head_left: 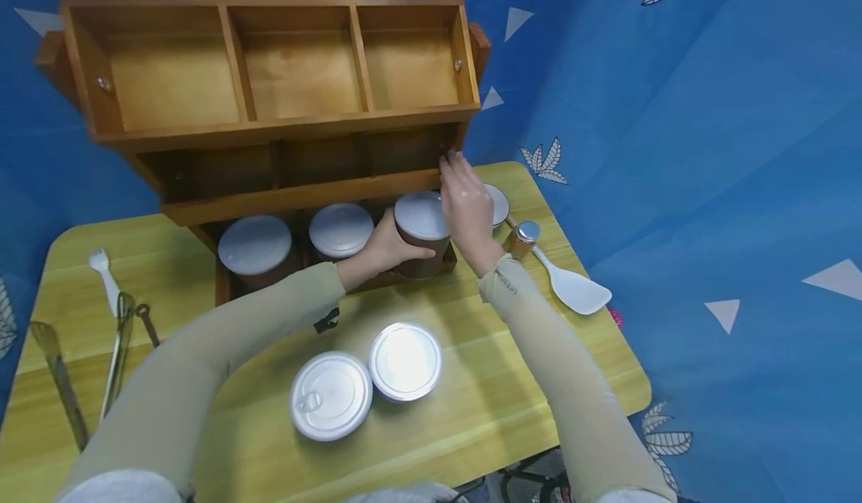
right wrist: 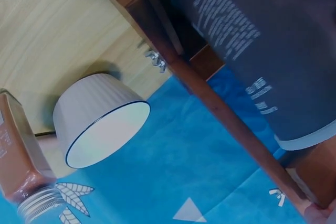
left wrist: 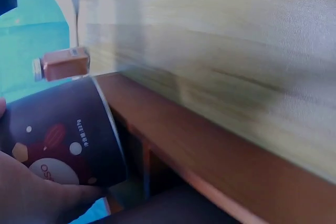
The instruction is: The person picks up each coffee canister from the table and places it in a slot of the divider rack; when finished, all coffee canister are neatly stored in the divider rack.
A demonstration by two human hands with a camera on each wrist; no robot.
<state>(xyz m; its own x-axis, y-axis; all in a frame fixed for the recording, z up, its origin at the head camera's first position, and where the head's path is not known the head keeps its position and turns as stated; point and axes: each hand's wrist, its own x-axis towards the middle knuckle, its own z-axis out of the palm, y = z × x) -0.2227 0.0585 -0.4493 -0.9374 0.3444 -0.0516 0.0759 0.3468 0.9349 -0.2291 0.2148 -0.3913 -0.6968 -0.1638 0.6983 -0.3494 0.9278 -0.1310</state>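
Bowl (head_left: 500, 205) and bottle (head_left: 520, 241), perhaps spice, stand near the held canister (head_left: 420, 222).

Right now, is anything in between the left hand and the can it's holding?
No, nothing visible stands between them: the left hand grips the held can directly. The middle can is on the left hand's other side, so it isn't in between.
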